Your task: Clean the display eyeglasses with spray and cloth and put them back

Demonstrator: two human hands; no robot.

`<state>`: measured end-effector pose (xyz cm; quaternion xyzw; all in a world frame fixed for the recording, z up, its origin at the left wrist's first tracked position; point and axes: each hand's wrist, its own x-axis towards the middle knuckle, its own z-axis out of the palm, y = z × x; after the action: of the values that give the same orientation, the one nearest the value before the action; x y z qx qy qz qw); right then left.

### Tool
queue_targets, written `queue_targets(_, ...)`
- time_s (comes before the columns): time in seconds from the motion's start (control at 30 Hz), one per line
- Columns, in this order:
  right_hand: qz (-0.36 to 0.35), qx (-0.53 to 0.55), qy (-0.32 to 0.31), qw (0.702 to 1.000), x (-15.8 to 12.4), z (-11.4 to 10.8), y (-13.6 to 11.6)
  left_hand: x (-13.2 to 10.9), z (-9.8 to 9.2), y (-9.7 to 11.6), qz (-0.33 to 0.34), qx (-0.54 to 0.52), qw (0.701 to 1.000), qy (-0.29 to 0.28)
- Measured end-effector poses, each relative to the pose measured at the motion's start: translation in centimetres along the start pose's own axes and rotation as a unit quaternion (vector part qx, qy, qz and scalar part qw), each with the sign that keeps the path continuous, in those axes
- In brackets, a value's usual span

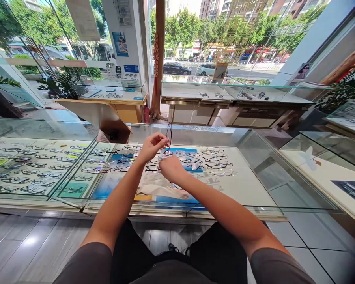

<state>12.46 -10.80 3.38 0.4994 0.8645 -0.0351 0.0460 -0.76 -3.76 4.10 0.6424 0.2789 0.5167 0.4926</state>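
Above the glass counter, my left hand point(154, 145) pinches a pair of dark-framed eyeglasses point(170, 136), turned upright on end. My right hand point(174, 169) is closed just below, at the lower end of the same eyeglasses; its fingertips are mostly hidden behind the back of the hand. A beige cloth point(162, 187) lies under my hands on the counter. Around them, rows of eyeglasses are laid out in the display case, including a dark pair point(220, 165) to the right and another pair point(97, 170) to the left.
The glass display counter point(254, 193) spans the space before me. A brown stand or panel point(102, 116) rises at its back left. More cases stand at right point(322, 161) and along the window point(195, 92). A wooden post point(159, 59) and a red fire extinguisher point(146, 114) are beyond.
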Motion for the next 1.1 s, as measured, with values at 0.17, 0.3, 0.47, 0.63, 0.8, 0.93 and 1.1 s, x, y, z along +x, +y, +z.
queue_targets(0.17,0.035,0.032,0.027,0.999,-1.5,-2.8,3.6,0.0,0.0,-0.1,0.004,-0.006,1.0,0.01)
queue_targets(0.3,0.067,0.198,0.147,0.967,-3.4,-6.5,7.4,-0.1,0.6,0.3,0.024,-0.017,0.999,0.013)
queue_targets(0.47,-0.019,0.377,0.262,0.888,-4.5,-9.0,8.5,0.7,2.0,3.0,0.062,-0.02,0.998,0.021)
queue_targets(0.63,-0.055,0.461,0.348,0.815,-5.5,-11.5,8.1,2.3,3.3,8.5,0.121,0.001,0.993,-0.004)
queue_targets(0.8,-0.122,0.523,0.356,0.764,-6.8,-13.5,8.0,2.2,4.4,12.5,0.156,0.015,0.988,-0.014)
queue_targets(0.93,-0.137,0.506,0.354,0.774,-7.8,-13.9,8.5,1.3,4.7,13.0,0.16,0.021,0.987,-0.017)
queue_targets(1.1,-0.059,0.435,0.44,0.783,-9.0,-13.5,9.4,1.1,4.2,12.7,0.153,0.073,0.985,0.015)
